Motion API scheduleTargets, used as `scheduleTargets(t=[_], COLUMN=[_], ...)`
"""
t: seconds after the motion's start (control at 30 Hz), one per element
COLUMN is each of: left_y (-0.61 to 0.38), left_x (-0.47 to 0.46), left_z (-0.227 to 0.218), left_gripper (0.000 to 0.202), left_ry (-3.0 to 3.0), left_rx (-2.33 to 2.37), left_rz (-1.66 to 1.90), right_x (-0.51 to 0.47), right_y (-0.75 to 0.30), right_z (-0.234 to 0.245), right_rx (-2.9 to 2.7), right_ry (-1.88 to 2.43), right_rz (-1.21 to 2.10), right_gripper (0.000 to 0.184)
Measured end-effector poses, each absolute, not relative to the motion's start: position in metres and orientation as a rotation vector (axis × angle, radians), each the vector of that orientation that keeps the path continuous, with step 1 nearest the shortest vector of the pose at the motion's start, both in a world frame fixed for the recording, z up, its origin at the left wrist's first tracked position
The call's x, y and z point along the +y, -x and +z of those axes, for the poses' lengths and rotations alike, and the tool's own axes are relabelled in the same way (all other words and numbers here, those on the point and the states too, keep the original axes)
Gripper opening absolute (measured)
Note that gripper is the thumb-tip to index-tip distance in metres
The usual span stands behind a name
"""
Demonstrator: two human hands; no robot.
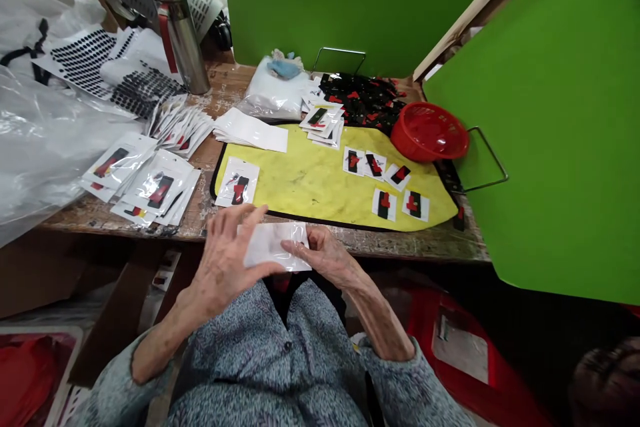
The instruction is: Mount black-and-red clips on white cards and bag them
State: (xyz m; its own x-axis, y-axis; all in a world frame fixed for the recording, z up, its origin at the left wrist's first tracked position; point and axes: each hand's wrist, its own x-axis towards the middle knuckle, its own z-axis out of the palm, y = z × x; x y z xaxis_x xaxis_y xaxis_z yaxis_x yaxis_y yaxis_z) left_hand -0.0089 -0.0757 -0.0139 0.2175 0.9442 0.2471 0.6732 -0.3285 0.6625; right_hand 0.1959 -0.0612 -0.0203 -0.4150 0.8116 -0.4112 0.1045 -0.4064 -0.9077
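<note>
Both of my hands hold one small clear plastic pouch (274, 245) just in front of the table edge. My left hand (225, 260) grips its left side with the thumb under it and fingers curled over the top. My right hand (320, 252) pinches its right side. On the yellow mat (310, 180) beyond lie a filled pouch (238, 183) with a red and black piece, and several white cards (385, 180) carrying red and black pieces.
A red basket (429, 131) stands at the mat's far right beside a heap of black and red parts (365, 99). Stacks of filled pouches (145, 180) lie left, empty pouches (250, 129) behind. A steel flask (175, 13) stands far left. Green panels (550, 133) wall the right.
</note>
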Motion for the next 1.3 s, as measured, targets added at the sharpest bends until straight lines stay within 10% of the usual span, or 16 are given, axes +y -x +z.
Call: scheduleTargets(t=[0.5,0.83,1.3], left_y=[-0.003,0.008,-0.002], left_x=[-0.079,-0.073,-0.071], left_z=[-0.027,-0.047,-0.042], left_gripper=[0.029,0.030,0.049], left_ry=[-2.400,-2.337,-2.339], left_rx=[1.264,1.276,1.308], left_rz=[0.791,0.921,1.010], right_x=[-0.060,-0.047,-0.014], right_y=[-0.198,-0.311,-0.322], right_z=[-0.023,-0.044,-0.072], right_rx=[-1.373,-1.369,-1.030], right_ry=[1.180,2.408,2.366], right_rz=[1.827,-0.069,0.066], right_gripper=[0.035,0.029,0.024])
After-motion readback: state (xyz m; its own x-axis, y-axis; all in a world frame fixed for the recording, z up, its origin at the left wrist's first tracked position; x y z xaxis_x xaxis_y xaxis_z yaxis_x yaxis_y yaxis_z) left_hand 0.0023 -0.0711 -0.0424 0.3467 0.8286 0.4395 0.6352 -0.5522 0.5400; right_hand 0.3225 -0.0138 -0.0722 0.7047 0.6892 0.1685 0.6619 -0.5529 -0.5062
